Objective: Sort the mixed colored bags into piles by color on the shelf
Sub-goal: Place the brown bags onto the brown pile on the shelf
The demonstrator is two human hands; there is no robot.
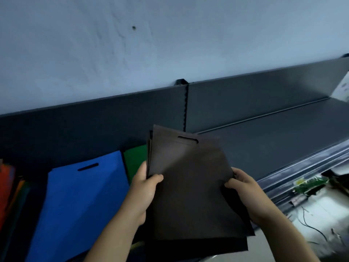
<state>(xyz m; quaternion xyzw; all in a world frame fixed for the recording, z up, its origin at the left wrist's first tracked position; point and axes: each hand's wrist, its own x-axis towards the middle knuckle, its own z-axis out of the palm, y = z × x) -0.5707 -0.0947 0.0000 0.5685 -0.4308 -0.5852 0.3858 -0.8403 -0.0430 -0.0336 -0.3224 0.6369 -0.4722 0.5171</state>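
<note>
Head view: flat dark-brown bags (pixel 188 186) with slot handle, edges pinched in left grip (pixel 145 188) and right grip (pixel 243 191)

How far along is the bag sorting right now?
Partly done: a blue bag and a green bag already lie side by side on the shelf. In hand: left hand and right hand grip a stack of brown bags. Left: mixed red and orange bags at far left.
</note>
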